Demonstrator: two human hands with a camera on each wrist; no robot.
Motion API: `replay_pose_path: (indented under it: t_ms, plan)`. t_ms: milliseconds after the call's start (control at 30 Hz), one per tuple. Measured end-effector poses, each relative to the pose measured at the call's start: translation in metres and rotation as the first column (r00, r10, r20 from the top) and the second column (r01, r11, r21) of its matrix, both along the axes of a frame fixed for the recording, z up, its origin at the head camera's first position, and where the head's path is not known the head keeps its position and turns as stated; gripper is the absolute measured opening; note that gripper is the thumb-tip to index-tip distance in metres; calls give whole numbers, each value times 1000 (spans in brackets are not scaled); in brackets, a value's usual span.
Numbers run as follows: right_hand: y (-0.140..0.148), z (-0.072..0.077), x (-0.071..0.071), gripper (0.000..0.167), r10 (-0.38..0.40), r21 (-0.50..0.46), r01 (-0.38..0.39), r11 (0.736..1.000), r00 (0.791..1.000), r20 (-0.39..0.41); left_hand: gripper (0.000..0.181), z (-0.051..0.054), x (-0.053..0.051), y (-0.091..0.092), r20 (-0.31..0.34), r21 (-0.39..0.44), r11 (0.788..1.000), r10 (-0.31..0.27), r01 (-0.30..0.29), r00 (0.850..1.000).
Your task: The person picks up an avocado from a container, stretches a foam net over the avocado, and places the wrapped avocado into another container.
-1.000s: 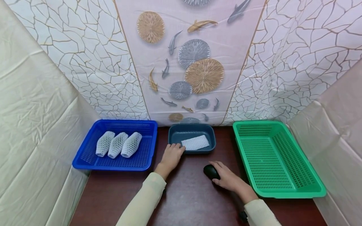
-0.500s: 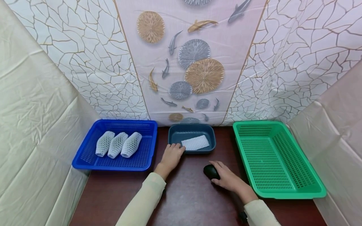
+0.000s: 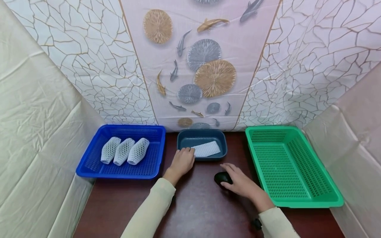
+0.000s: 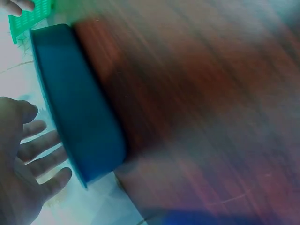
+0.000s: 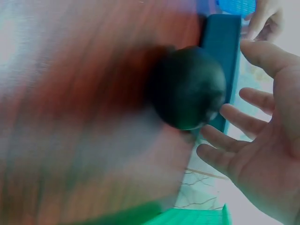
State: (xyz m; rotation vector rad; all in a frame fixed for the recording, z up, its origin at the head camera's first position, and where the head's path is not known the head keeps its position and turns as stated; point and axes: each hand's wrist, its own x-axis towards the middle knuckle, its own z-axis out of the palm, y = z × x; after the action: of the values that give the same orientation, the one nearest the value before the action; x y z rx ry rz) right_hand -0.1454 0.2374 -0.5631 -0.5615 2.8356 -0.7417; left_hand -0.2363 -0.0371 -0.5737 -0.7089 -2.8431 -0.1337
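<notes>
A dark green-black avocado [image 3: 222, 178] lies on the brown table, with my right hand [image 3: 239, 182] just to its right. In the right wrist view, the fingers of this hand are spread beside the avocado [image 5: 190, 88] and not curled round it. My left hand [image 3: 182, 162] is over the left front rim of the small teal tray [image 3: 186, 140]. Its fingertips are near the left end of a flat white foam net sleeve [image 3: 207, 149] in that tray; contact is unclear. The left wrist view shows loosely spread fingers by the teal tray [image 4: 77, 103].
On the left, a blue basket [image 3: 89, 165] holds three white netted pieces [image 3: 123, 152]. A green basket [image 3: 282, 165] stands on the right. Patterned cloth [image 3: 190, 66] hangs behind the table, with pale fabric at both sides.
The right hand has shifted slightly and its fingers have loosened at the avocado. My left hand has dipped a little towards the foam net sleeve. The view has tilted slightly.
</notes>
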Motion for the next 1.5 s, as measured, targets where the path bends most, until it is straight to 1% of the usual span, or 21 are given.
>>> replay_pose_path:
  t_ms: [67,200,267,367,467,600,667,733,867,933,1000,1067,1167,1333,1400,1500]
  plan:
    - [-2,7,-1,69,5,12,-5,1000,1000,-15,26,5,-4,4,35,6,1000,11,-11,999]
    - [-6,23,-6,66,24,29,-23,999,999,-48,30,13,-13,11,99,14,999,31,-33,995]
    - [-8,30,-11,64,36,32,-34,999,997,-73,31,17,-16,14,131,18,999,44,-47,990]
    - [-12,40,-20,63,54,32,-51,998,993,-103,31,18,-22,18,190,29,997,61,-68,980]
    - [-17,47,-32,63,67,42,-63,997,992,-105,30,18,-27,23,250,35,996,75,-86,965]
    - [-22,52,-51,63,81,67,-77,995,995,-62,31,16,-36,30,297,23,995,84,-95,951]
    - [-24,54,-59,63,89,82,-85,993,995,-38,29,17,-41,33,319,5,995,93,-99,943]
    - [-26,54,-67,61,95,94,-93,991,995,-23,27,18,-45,35,348,-15,994,107,-109,931]
    - [-30,53,-81,58,104,123,-102,987,994,-13,25,20,-54,38,407,-38,989,144,-141,902]
    - [-31,52,-86,57,103,131,-102,986,995,-6,26,19,-58,40,432,-44,987,158,-154,888]
    - [-33,52,-89,56,105,128,-104,986,994,-3,28,16,-62,41,445,-53,986,166,-160,880]
    - [-34,52,-91,56,104,117,-103,988,995,-1,28,13,-65,42,451,-54,985,170,-164,876]
    - [-35,52,-92,56,106,101,-105,989,994,3,26,9,-69,44,441,-52,984,178,-173,880]
    - [-35,49,-90,56,101,82,-102,991,995,15,22,5,-70,46,423,-70,978,208,-198,882]
    - [-34,47,-89,56,92,80,-93,992,996,14,19,3,-70,47,418,-68,979,202,-191,886]
    - [-33,47,-91,56,84,77,-85,993,996,12,7,4,-70,47,420,-42,983,182,-181,889]
